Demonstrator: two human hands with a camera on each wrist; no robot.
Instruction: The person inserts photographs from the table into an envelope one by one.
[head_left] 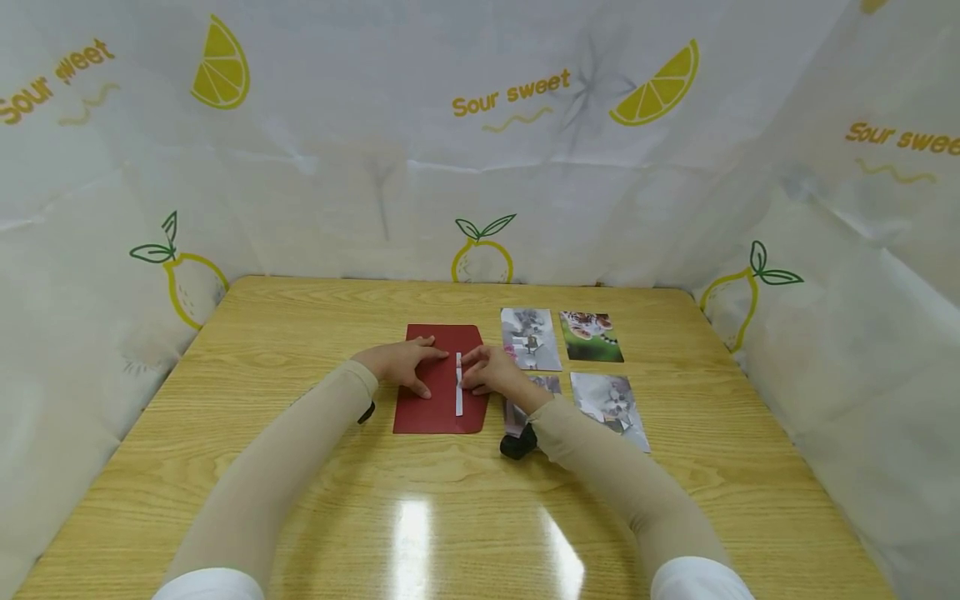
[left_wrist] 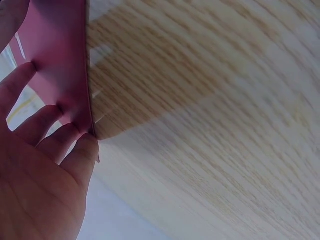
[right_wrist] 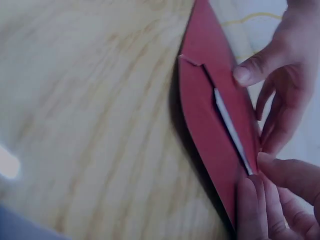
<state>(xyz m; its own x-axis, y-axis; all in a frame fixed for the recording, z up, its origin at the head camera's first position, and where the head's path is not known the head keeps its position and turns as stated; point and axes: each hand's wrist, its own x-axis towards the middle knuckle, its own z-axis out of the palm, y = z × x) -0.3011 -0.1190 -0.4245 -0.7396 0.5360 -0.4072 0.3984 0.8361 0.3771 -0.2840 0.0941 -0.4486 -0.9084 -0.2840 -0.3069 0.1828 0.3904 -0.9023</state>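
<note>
A red envelope (head_left: 426, 375) lies on the wooden table, its flap with cut corners on the right. Along the flap runs a narrow white strip (head_left: 459, 402). My left hand (head_left: 405, 364) rests on the envelope's left half with fingers spread; in the left wrist view its fingertips press the red surface (left_wrist: 60, 55). At the strip's upper part, my right hand (head_left: 491, 371) pinches with curled thumb and fingers. The right wrist view puts these fingertips at one end of the strip (right_wrist: 231, 127). Whether that end is lifted is hard to see.
Right of the envelope lie several picture cards: a tiger card (head_left: 592, 337), a grey card (head_left: 531, 339) behind the right hand, another grey card (head_left: 611, 404) and one partly hidden under the right wrist. A patterned white cloth (head_left: 337, 208) hangs behind the table.
</note>
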